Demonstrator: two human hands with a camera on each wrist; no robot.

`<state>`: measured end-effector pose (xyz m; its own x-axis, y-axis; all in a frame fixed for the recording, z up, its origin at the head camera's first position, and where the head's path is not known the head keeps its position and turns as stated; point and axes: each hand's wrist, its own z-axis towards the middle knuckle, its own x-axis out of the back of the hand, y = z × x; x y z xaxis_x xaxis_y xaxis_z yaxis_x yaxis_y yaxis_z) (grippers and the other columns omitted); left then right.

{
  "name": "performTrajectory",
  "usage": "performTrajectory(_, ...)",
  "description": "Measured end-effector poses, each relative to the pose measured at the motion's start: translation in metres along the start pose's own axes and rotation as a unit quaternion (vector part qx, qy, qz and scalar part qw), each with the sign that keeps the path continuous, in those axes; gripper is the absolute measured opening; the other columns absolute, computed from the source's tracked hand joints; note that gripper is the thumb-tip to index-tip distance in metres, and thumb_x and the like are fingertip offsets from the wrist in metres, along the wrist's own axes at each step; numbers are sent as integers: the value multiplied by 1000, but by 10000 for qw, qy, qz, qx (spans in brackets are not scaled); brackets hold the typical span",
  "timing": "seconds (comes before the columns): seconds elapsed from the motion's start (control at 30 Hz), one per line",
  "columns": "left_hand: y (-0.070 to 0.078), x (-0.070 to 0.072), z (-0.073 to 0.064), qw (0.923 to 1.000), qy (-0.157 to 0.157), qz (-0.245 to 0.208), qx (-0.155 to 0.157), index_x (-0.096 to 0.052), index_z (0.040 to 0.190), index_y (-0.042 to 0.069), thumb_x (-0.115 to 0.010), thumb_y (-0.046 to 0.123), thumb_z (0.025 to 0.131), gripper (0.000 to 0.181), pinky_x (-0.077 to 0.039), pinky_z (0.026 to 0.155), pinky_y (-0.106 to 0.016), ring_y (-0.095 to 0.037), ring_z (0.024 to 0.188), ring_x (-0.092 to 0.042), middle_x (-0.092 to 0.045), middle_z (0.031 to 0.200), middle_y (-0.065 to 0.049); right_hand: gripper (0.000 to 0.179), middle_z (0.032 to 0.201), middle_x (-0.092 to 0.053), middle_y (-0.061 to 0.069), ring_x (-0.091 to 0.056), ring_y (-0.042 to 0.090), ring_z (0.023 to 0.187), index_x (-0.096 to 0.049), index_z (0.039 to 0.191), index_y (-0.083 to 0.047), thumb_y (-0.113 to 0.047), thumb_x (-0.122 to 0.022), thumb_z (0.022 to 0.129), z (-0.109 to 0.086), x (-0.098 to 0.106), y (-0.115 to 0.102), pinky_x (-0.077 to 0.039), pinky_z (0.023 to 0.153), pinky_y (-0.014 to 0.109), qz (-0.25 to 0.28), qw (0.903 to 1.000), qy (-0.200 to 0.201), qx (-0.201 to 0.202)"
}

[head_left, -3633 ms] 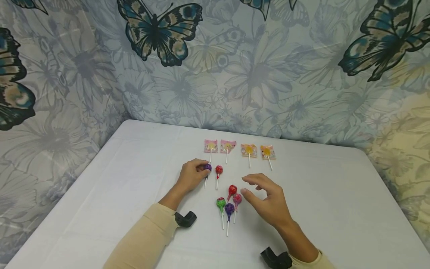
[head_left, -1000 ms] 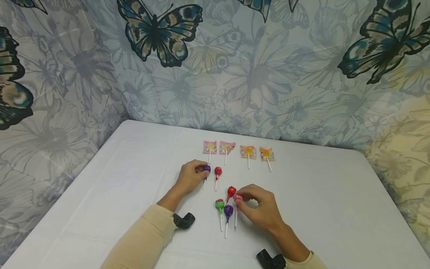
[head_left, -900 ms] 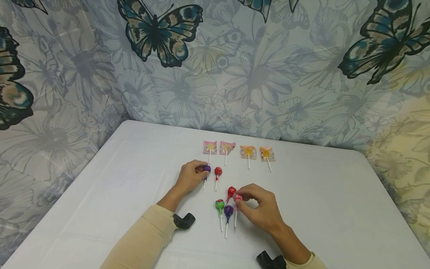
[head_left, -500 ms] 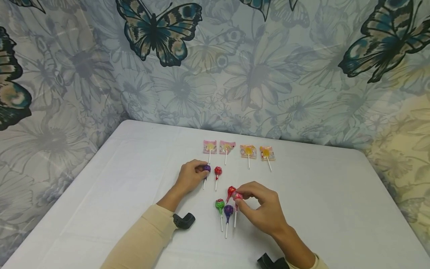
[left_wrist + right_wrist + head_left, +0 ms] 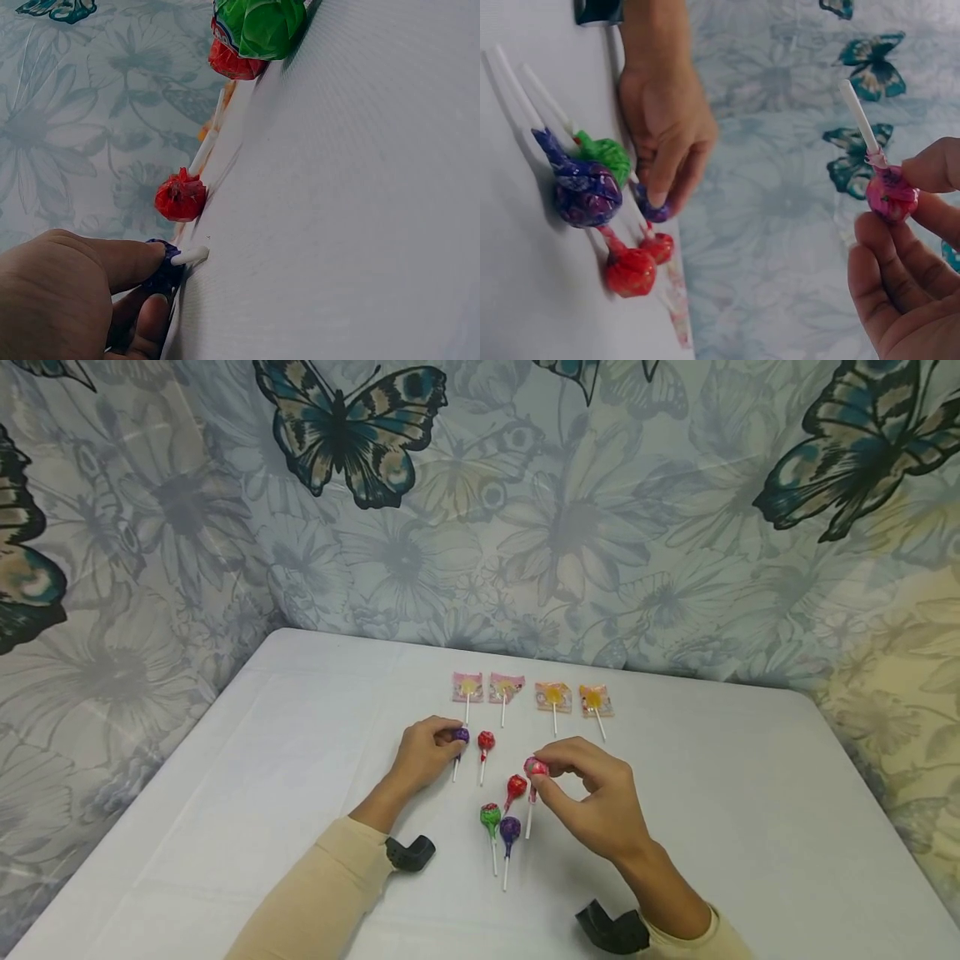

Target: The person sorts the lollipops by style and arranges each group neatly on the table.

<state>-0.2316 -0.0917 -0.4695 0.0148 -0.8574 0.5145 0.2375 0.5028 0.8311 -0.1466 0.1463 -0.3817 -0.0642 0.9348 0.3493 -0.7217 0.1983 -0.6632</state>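
My left hand (image 5: 427, 751) pinches the wrapped head of a purple lollipop (image 5: 160, 274) that lies on the table, its white stick pointing toward me. Just right of it lies a red lollipop (image 5: 486, 741). My right hand (image 5: 597, 793) holds a pink lollipop (image 5: 892, 196) by its head between thumb and fingers, raised off the table with the stick hanging down. Close to the left of that hand lie another red lollipop (image 5: 516, 787), a green lollipop (image 5: 491, 815) and a second purple lollipop (image 5: 588, 193), grouped together.
Along the back of the white table (image 5: 225, 777) lie two flat lollipops in pink wrappers (image 5: 468, 687) and two in orange wrappers (image 5: 553, 697). A butterfly-patterned cloth (image 5: 480, 527) hangs behind the table. Black wrist mounts (image 5: 411, 853) sit on both forearms.
My right hand has closed on the pink lollipop, which lay in the front group, and lifted it up and away from the others. My left hand has stayed on the purple lollipop.
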Motion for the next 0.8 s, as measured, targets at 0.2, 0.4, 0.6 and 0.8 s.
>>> performTrajectory(0.2,0,0,0,10000,-8,-8,-11,-71,109,1,-74,3,83,26,-49,65,-29,-15,73,-55,-61,84,-3,26,90,-66,15,-60,21,79,-67,94,8,22,-70,72,15,0,-13,-53,75,27,-103,9997,85,-182)
performTrajectory(0.4,-1,-1,0,10000,-5,27,-44,-71,109,2,-74,2,83,26,-49,64,-28,-14,72,-55,-60,82,-2,23,92,-66,16,-61,21,79,-66,96,9,20,-68,76,17,-2,-6,-53,75,26,-52,9990,132,-424)
performTrajectory(0.6,-2,-1,0,10000,-8,12,-44,-71,109,1,-74,2,83,26,-48,64,-28,-14,72,-54,-60,82,-2,19,93,-67,13,-62,22,79,-67,98,7,15,-67,81,16,-4,12,-52,77,28,82,9979,209,-599)
performTrajectory(0.8,-1,0,0,10000,-1,5,-41,-71,108,1,-74,2,82,26,-49,65,-28,-14,72,-55,-61,83,-2,19,87,-65,21,-61,26,74,-64,94,14,23,-65,76,25,-9,7,-52,73,25,46,9984,359,-435)
